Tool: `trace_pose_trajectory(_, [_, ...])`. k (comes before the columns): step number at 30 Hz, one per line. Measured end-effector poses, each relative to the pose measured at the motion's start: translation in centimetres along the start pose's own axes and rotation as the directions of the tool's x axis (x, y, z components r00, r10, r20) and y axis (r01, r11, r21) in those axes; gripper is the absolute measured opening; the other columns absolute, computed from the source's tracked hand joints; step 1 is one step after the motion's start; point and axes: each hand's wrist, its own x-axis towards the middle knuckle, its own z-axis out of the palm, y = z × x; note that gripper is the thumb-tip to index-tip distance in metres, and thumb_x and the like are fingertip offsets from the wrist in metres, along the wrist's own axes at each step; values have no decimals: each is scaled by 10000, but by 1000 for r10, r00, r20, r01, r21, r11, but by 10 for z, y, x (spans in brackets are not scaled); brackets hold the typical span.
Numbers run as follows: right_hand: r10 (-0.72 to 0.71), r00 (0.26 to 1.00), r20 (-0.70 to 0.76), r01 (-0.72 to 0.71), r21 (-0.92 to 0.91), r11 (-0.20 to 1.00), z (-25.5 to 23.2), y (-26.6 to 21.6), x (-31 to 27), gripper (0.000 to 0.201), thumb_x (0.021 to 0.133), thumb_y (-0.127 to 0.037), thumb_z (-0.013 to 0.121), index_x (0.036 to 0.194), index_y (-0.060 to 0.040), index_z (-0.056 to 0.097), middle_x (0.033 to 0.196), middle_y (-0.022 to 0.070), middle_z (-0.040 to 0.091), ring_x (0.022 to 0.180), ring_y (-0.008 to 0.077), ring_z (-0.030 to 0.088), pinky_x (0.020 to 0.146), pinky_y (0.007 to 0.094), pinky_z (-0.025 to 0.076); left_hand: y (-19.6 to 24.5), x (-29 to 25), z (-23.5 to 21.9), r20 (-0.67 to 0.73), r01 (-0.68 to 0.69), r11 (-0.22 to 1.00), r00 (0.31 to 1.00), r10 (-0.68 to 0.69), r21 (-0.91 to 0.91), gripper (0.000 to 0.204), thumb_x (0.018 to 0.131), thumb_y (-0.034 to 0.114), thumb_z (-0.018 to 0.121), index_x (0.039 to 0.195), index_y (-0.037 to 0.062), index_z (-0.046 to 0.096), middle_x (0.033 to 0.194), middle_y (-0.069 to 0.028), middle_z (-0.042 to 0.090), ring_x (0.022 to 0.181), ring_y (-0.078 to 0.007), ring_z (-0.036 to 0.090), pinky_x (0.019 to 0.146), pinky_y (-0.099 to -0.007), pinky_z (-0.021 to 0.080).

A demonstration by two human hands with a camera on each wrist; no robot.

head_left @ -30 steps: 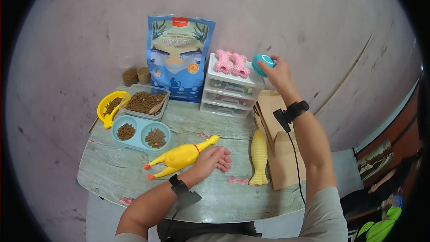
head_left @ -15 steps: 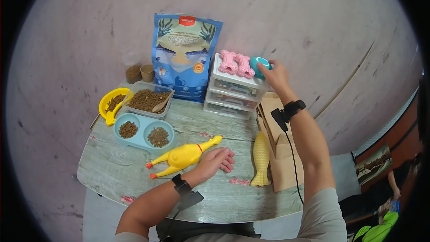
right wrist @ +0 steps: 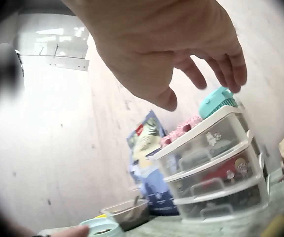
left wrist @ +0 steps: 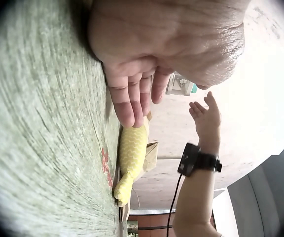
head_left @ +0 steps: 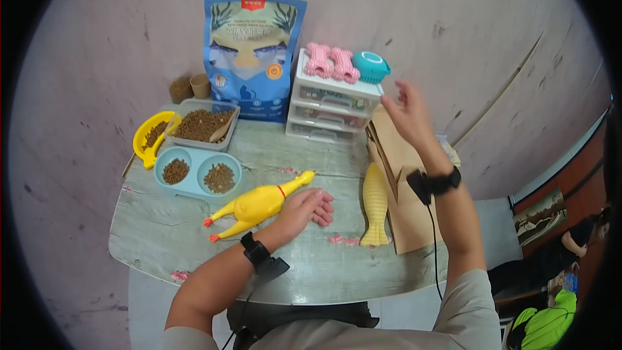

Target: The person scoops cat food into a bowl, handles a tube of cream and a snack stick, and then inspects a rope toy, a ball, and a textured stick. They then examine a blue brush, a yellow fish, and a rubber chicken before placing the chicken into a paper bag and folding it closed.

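Observation:
A round teal pet grooming brush (head_left: 371, 67), bristles down, lies on the white drawer unit (head_left: 334, 107), next to two pink knobbly bone toys (head_left: 332, 63). My right hand (head_left: 411, 115) is off the brush, in the air just right of the drawers, fingers loosely bent and holding nothing. On the table, my left hand (head_left: 303, 212) rests on its side with relaxed fingers, close by the yellow rubber chicken (head_left: 254, 205). In the left wrist view, a yellow fish toy (left wrist: 132, 153) lies beyond its fingertips.
Against the wall stands a blue food bag (head_left: 249, 65). To its left are a tub of kibble (head_left: 201, 126), a yellow bowl (head_left: 146, 136), a light-blue double bowl (head_left: 197, 172) and a small brown cup (head_left: 200, 87). A brown paper bag (head_left: 414, 214) lies right of the fish toy.
My right hand has set the teal brush down on the drawer unit beside the pink bones, let go and drawn back to the right. My left hand has stayed beside the chicken.

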Motion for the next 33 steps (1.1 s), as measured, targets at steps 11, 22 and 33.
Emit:
trace_pose_trajectory(11, [246, 726, 642, -105, -250, 963, -23, -33, -167, 702, 760, -299, 635, 1320, -18, 318, 859, 286, 584, 785, 424, 598, 694, 459, 485, 7, -1, 2, -2, 15, 1000, 1000, -15, 7, 417, 989, 327, 322, 1070, -41, 499, 898, -135, 580, 784, -217, 608, 709, -327, 516])
trace_pose_trajectory(22, [144, 832, 536, -288, 195, 938, 18, -37, -137, 664, 794, -297, 656, 1313, 7, 372, 980, 272, 599, 850, 363, 618, 734, 411, 492, 10, -3, -1, 27, 21, 999, 999, -20, -33, 421, 992, 325, 304, 1092, -42, 485, 920, -140, 574, 800, -215, 606, 735, -332, 514])
trace_pose_trajectory(33, [459, 872, 171, -400, -292, 868, -28, 45, -125, 510, 876, -473, 498, 967, 22, 584, 724, 218, 621, 718, 388, 609, 640, 429, 469, 13, -2, 3, 13, 46, 999, 999, -46, 24, 414, 996, 306, 292, 1082, -49, 486, 919, -148, 567, 794, -218, 606, 726, -330, 517])
